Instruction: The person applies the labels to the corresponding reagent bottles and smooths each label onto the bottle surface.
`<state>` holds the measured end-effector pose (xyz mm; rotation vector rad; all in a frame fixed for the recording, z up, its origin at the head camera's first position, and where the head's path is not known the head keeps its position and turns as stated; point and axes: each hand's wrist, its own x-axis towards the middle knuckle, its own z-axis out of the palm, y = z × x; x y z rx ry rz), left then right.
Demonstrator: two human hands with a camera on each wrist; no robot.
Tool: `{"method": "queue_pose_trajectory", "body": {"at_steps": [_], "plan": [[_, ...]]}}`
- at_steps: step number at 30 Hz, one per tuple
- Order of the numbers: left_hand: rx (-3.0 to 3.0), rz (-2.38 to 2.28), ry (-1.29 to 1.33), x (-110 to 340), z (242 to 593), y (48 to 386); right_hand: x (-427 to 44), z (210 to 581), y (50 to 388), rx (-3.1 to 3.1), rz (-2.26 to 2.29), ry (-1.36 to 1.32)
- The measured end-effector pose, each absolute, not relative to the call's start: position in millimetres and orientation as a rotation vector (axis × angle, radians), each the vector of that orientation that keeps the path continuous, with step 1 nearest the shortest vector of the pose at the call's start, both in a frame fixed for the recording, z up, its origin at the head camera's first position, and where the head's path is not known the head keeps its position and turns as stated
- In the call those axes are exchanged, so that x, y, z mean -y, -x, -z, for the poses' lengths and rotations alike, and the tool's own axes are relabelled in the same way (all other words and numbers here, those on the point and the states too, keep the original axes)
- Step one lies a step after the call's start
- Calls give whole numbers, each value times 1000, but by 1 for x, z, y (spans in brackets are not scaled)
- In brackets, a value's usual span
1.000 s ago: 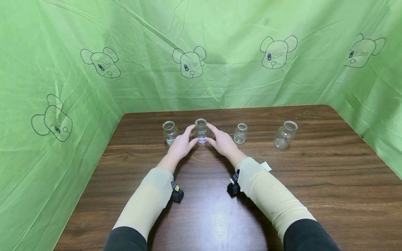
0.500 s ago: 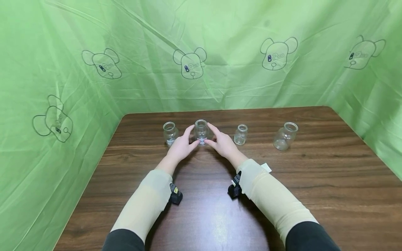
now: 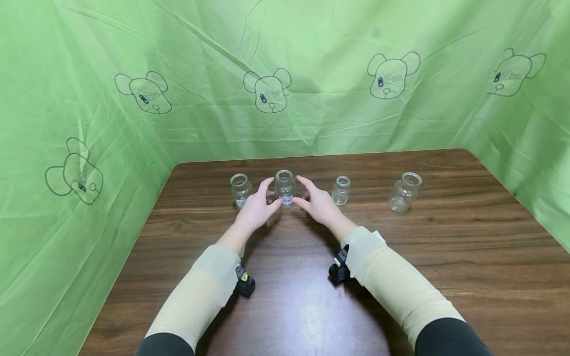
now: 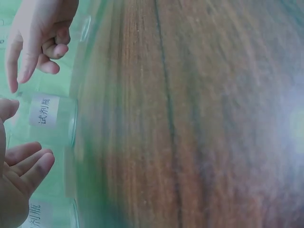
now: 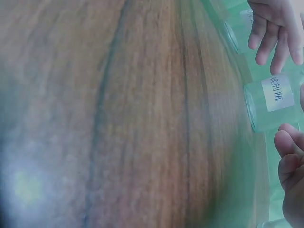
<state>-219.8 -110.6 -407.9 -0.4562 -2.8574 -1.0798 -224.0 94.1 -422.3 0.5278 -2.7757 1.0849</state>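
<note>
A clear glass reagent bottle (image 3: 285, 187) with a white label stands upright on the table between both hands. On its left side is my left hand (image 3: 257, 210), fingers spread and relaxed, thumb close to the label. My right hand (image 3: 321, 206) flanks the other side, thumb and forefinger apart around the bottle. The left wrist view shows the labelled bottle (image 4: 52, 118) with gaps between it and the fingers of both hands. From the right wrist, the label (image 5: 278, 92) is seen between left fingertips and loosely bent right fingers (image 5: 287, 142). Whether the thumbs touch the glass is unclear.
Another labelled glass bottle (image 3: 240, 189) stands just left, partly behind the left hand. To the right are a smaller glass bottle (image 3: 341, 192) and a wider one (image 3: 404, 193). A green curtain (image 3: 311, 123) rises behind the brown wooden table (image 3: 445, 237).
My right hand has drawn slightly away to the right, its fingers coming off the middle bottle. The left hand eases slightly outward. The bottles stay in place.
</note>
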Motion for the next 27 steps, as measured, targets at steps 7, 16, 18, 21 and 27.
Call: {"method": "queue_pose_trajectory", "body": {"at_steps": [7, 16, 18, 21, 27], "plan": [[2840, 1127, 427, 115, 405, 214, -98, 418, 219, 2782, -1099, -540], [2863, 1078, 454, 127, 406, 206, -106, 419, 211, 2796, -1136, -577], [2867, 1056, 470, 128, 407, 205, -107, 420, 209, 2805, -1139, -569], [2864, 1046, 491, 130, 408, 204, -108, 421, 207, 2811, -1144, -564], [2852, 1092, 485, 136, 410, 201, -109, 420, 204, 2825, -1121, -614]]}}
